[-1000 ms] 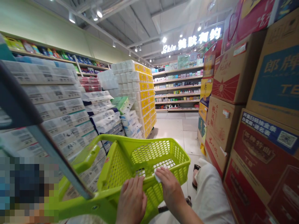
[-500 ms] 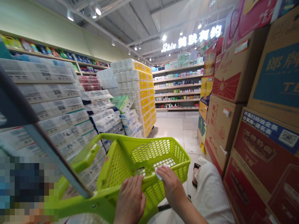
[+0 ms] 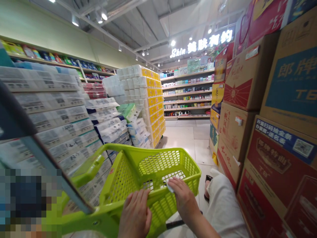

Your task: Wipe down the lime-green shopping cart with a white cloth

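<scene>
A lime-green plastic shopping cart with a perforated basket stands right in front of me, and its basket holds nothing that I can see. My left hand is closed over the near rim, fingers bent across the top edge. Farther right on the same rim rests my right hand, its fingers pressed together over a small white wipe. Only a bit of the wipe shows under the fingertips; whether it is paper or cloth I cannot tell. The cart's green handle is at the left.
Stacked tissue packs rise on the left, with yellow-and-white packs farther back. Cardboard cartons tower close on the right. A pale tiled aisle leads to product shelves. A grey metal pole crosses the lower left.
My right hand has shifted slightly along the rim with the wipe, farther from the left hand. My left hand keeps its hold on the rim. The view has moved slightly.
</scene>
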`<control>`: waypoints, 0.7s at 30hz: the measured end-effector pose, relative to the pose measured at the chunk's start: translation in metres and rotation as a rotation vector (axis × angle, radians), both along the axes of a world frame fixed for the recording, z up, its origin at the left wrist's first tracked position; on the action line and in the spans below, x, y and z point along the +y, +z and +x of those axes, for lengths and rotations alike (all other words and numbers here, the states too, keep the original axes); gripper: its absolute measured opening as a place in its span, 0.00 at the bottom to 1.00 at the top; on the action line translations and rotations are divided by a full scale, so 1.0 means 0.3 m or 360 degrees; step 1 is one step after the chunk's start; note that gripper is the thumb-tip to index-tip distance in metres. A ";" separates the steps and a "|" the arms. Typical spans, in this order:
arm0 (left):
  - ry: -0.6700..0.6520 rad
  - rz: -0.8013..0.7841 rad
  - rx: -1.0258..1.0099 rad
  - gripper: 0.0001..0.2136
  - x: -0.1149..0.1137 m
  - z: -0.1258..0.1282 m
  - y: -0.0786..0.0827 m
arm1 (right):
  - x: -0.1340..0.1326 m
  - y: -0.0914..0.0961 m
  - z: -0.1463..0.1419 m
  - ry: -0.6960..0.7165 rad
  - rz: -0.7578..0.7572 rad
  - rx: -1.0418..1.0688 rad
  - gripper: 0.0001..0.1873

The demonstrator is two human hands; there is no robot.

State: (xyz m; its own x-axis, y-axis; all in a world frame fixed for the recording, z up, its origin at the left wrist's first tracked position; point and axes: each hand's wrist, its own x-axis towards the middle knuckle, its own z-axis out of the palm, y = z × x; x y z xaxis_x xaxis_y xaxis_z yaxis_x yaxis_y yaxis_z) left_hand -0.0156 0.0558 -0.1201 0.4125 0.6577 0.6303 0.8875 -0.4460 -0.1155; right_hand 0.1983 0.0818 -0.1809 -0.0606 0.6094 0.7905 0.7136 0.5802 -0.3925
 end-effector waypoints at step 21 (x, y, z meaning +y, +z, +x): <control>0.0125 -0.0431 0.0056 0.19 0.015 0.185 -0.008 | 0.007 0.001 0.086 -0.0095 0.0009 0.0034 0.26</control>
State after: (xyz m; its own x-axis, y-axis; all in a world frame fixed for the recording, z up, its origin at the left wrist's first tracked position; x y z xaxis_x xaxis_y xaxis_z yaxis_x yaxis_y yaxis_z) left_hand 0.0399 0.0603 -0.1224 0.3724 0.8310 0.4133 0.9181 -0.3950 -0.0331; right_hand 0.2240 0.0839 -0.1805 -0.0076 0.6072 0.7945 0.7386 0.5390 -0.4048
